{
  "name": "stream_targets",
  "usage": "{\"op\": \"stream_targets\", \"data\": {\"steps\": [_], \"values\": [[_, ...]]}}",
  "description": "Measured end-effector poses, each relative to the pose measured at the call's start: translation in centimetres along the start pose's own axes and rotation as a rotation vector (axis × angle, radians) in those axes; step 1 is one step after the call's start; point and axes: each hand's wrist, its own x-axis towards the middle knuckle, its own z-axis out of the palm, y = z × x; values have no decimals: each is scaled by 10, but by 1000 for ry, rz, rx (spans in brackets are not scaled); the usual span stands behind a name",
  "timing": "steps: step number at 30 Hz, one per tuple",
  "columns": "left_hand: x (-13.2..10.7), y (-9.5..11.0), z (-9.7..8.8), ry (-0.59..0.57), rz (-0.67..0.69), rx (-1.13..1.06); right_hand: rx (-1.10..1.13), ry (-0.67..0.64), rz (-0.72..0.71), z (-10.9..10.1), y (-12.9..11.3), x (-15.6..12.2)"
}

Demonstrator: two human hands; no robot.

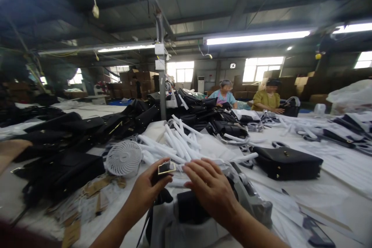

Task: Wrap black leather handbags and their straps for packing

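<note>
My left hand (148, 186) is closed round a black strap end with a gold rectangular buckle (167, 168), thumb below and fingers above. Just right of the buckle, my right hand (212, 186) is bent with its fingers pressed together. A whitish, see-through bit shows at its fingertips, but what they pinch is hidden. Beneath both hands lies a black bag (188, 206) partly covered by pale wrapping. Grey and clear wrapping (252, 197) bulges out on the bag's right side.
A small white fan (124, 158) stands left of my hands, with cardboard tags (71, 232) below. White foam tubes (177, 141) lie ahead. Black bags are heaped at left; another black bag (286, 162) sits right. A phone (318, 232) lies near right. Two people work across the table.
</note>
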Motion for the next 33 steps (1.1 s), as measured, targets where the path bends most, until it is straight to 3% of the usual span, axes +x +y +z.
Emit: {"op": "stream_targets", "data": {"steps": [2, 8, 13, 17, 20, 24, 28, 33], "values": [[-6, 1, 5, 2, 21, -10, -78, -29, 2, 0, 0, 16], [-15, -4, 6, 16, 39, -29, -113, -515, -56, 8, 5, 34], [-15, -1, 7, 52, 94, 104, -254, -560, -147, -8, 14, 46], [-17, -14, 13, -19, 112, 200, -394, -541, -310, -27, 40, 58], [-20, -24, 16, -92, 117, 153, -396, -526, -362, -35, 52, 61], [-18, -18, 14, -247, 99, -36, -259, -557, -196, -41, 51, 63], [-10, 4, 9, -258, 117, -101, 40, -570, 3, -49, 42, 69], [-10, 29, 2, -285, -85, -265, 286, -593, 91, -60, 31, 71]]}}
